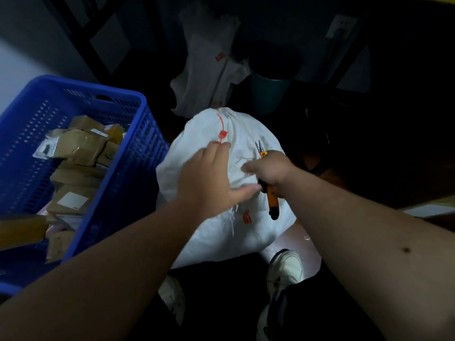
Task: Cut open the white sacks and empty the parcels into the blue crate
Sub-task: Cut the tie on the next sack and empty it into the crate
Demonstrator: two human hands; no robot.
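Soft, bulky white sack; left hand lay spread on it, red tie just past fingertips. Right hand clenched orange-handled cutters. Best gripped at tied neck.

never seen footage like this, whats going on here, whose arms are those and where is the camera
The camera sits on a person's head, looking down, so the arms are their own. The left hand reaches for the red zip tie sealing a full white sack that stands on the floor by their shoes. The right hand grips orange-handled snips, blades pointing up. Left of the sack stands a blue crate already holding brown parcels. Another white sack lies behind, dimly lit.
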